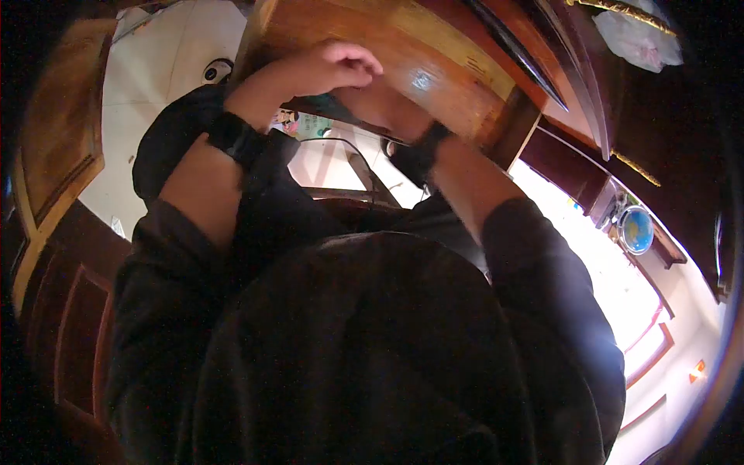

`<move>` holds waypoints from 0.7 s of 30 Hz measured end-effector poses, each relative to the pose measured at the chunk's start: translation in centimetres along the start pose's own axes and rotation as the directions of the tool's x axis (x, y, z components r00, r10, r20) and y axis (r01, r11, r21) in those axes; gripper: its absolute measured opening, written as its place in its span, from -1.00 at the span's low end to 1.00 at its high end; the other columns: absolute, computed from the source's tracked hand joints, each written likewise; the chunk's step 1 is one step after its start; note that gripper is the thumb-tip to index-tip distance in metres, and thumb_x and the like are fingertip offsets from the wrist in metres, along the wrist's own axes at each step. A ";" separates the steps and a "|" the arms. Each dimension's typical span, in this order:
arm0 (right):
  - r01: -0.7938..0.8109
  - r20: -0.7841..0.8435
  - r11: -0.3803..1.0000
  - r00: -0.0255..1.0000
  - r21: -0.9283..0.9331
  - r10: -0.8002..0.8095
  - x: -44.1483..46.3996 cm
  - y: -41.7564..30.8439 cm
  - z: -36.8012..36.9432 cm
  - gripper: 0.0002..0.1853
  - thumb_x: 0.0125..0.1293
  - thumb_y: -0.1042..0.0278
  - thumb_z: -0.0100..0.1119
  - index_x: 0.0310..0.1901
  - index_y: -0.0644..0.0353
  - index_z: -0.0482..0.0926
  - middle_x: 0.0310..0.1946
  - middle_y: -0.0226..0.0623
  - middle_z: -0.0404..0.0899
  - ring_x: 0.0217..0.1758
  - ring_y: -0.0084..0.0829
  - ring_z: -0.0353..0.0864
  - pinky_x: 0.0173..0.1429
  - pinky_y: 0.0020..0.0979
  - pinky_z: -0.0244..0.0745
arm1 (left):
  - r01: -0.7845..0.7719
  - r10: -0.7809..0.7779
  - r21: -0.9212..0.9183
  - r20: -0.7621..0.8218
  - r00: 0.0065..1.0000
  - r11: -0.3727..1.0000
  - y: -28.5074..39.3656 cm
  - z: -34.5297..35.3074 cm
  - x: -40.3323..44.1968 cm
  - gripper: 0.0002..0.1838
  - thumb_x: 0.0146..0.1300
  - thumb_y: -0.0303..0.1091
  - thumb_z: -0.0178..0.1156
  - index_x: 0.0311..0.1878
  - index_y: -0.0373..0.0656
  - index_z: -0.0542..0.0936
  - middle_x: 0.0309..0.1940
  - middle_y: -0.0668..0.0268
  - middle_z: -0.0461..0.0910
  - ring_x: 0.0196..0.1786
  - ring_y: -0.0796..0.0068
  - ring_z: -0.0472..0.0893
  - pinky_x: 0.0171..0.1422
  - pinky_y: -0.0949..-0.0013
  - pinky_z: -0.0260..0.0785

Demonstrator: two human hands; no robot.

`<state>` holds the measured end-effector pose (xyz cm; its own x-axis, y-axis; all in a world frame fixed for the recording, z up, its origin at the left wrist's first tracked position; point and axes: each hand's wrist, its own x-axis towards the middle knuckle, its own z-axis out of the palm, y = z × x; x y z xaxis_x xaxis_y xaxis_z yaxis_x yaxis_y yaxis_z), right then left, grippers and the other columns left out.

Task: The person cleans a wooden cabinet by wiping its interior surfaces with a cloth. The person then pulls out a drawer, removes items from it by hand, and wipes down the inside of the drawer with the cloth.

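- The wooden table [465,74] stands directly before the person; its top is glossy and orange-brown, with darker and yellower streaks of grain and a bright spot of glare.
- The left hand [341,68] is over the table's near edge, its fingers loosely curled; I cannot tell whether it grips anything.
- The right hand [380,108] is near the left, against the table's near edge, blurred and in shade; I cannot tell its grip, or whether either hand touches the wood.
- 2 black wristbands, on the left wrist [236,139] and right wrist [418,155], are nearer the body than the table's edge.
- A thin dark cable [325,139] curves below the table's near edge.
- A colourful printed picture [288,120] with a cartoon-like figure shows below that edge; any lettering is too small to read.
- Right of the table is a blue globe [637,230].
- A translucent plastic bag [642,39] is beyond the table, to its right.
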<state>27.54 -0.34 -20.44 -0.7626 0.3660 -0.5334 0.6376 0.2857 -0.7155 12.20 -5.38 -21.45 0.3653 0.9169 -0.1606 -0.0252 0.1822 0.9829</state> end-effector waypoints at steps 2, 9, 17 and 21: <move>0.251 -0.181 0.965 0.955 0.074 -0.235 2.8 1.5 3.3 -0.68 0.32 0.16 0.04 -0.02 0.17 0.53 -0.12 -0.08 0.58 0.02 -0.12 0.57 0.11 -0.19 0.49 | -0.021 0.029 0.069 -0.111 0.993 0.997 -0.5 -0.5 0.2 -0.73 0.30 -0.31 0.20 0.04 -0.09 0.59 -0.23 0.48 0.56 -0.25 0.64 0.44 -0.08 0.58 0.31; -0.071 0.014 0.983 0.998 0.167 0.069 -2.7 -0.1 -2.1 -0.54 0.28 0.34 0.03 0.23 0.15 0.42 0.07 -0.16 0.57 0.09 -0.30 0.57 0.22 -0.31 0.41 | 0.125 -0.127 0.124 0.002 0.992 0.984 -1.1 0.1 -0.7 -0.48 0.27 -0.19 0.24 0.29 -0.01 0.42 0.04 0.28 0.54 0.03 0.42 0.49 0.15 0.37 0.33; -0.101 -0.011 0.896 0.994 -0.433 0.107 -15.0 15.6 -7.9 -0.62 0.22 0.37 0.06 0.09 0.19 0.54 -0.01 -0.05 0.59 0.06 -0.14 0.59 0.16 -0.25 0.45 | 0.531 -0.662 0.444 0.220 0.716 0.722 2.2 0.0 -2.1 -0.17 0.01 -0.21 0.36 0.41 0.06 0.27 -0.10 0.08 0.64 0.03 0.30 0.58 0.16 0.23 0.39; -0.331 -0.067 0.693 0.923 -0.641 0.379 -21.4 21.3 -11.3 -0.65 0.23 0.32 0.06 0.04 0.22 0.56 -0.06 -0.01 0.60 0.00 -0.02 0.60 0.09 -0.13 0.49 | 0.536 -0.668 0.464 0.180 0.722 0.705 2.0 0.5 -2.1 -0.22 0.02 -0.27 0.35 0.38 0.09 0.32 -0.15 0.14 0.66 -0.02 0.30 0.60 0.14 0.22 0.41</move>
<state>58.75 7.93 -19.17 -0.4552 0.5056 -0.7329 0.7642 0.6443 -0.0302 11.82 -7.09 -19.10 0.4484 0.4766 -0.7562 0.6102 0.4550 0.6486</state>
